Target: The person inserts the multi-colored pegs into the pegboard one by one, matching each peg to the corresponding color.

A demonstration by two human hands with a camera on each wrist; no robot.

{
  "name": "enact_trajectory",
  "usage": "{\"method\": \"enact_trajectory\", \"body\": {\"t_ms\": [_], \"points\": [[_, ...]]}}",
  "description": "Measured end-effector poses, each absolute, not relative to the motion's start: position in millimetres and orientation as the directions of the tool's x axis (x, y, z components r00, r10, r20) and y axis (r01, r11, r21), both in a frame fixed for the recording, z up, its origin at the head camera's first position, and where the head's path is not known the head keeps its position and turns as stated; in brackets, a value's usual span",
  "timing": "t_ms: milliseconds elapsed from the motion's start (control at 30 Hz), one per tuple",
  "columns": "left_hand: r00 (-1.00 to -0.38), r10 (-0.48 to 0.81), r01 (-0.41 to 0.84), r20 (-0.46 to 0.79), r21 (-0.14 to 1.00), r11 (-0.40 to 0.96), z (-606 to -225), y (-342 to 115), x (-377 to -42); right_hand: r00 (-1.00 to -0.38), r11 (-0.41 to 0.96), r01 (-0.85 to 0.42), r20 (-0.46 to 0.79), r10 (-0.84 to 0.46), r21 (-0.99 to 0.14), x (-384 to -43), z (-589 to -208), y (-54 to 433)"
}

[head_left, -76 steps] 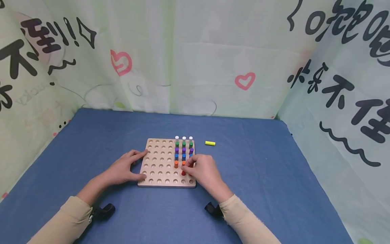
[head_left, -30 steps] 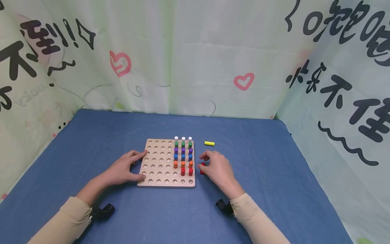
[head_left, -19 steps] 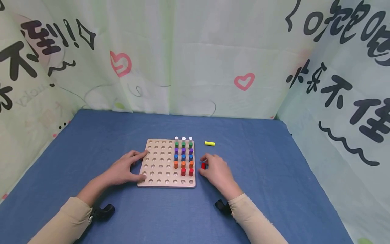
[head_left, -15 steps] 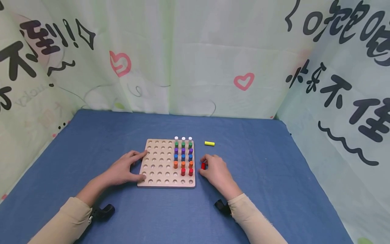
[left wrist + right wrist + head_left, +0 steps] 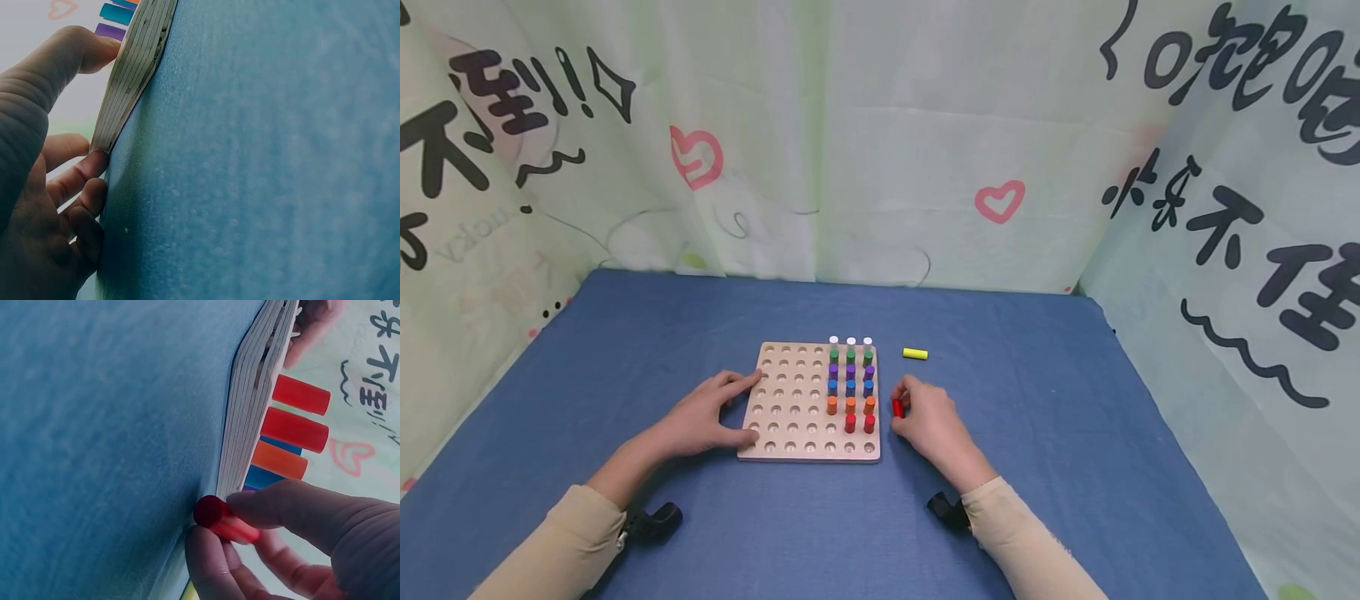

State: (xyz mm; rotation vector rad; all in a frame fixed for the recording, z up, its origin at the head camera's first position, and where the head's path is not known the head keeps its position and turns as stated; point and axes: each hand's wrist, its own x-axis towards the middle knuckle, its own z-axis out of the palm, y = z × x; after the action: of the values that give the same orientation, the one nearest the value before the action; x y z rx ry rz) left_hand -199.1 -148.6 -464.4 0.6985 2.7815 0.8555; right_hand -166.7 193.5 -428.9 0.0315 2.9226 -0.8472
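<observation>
A light wooden pegboard (image 5: 790, 400) lies on the blue cloth. White, green, purple, blue and orange pegs stand in three columns at its right side, with two red pegs (image 5: 850, 423) in front. My left hand (image 5: 700, 412) rests along the board's left edge, thumb and index finger spread apart and touching it, as the left wrist view also shows. Just right of the board, my right hand (image 5: 928, 421) pinches a loose red peg (image 5: 226, 520) between thumb and fingers. That peg is tilted, close to the cloth.
A yellow peg (image 5: 915, 354) lies on its side on the cloth (image 5: 1037, 433), beyond the right hand. Bare holes fill the board's left part and its front row. Printed curtains (image 5: 895, 150) stand around the back and sides.
My right hand was at a red peg on the board. It has let go there, moved right, and now pinches another red peg at the cloth. The left hand stays put.
</observation>
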Motion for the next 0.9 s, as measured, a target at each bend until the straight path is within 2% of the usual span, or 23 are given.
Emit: {"method": "enact_trajectory", "body": {"t_ms": [433,633,900], "points": [[-0.885,0.465,0.375,-0.02,0.562,0.737,-465.1,-148.8,-199.9,-0.997,0.776,-0.032,0.08,0.024,-0.63,-162.0,-418.1,186.6],[-0.881,0.473,0.379,-0.022,0.565,0.733,-465.9,-148.8,-200.9,-0.993,0.737,-0.047,0.112,0.039,-0.674,-158.1,-408.5,178.1],[-0.881,0.472,0.382,-0.018,0.563,0.733,-465.4,-149.3,-200.0,-0.986,0.7,-0.126,0.165,-0.012,-0.702,-155.4,-405.8,166.1]]}}
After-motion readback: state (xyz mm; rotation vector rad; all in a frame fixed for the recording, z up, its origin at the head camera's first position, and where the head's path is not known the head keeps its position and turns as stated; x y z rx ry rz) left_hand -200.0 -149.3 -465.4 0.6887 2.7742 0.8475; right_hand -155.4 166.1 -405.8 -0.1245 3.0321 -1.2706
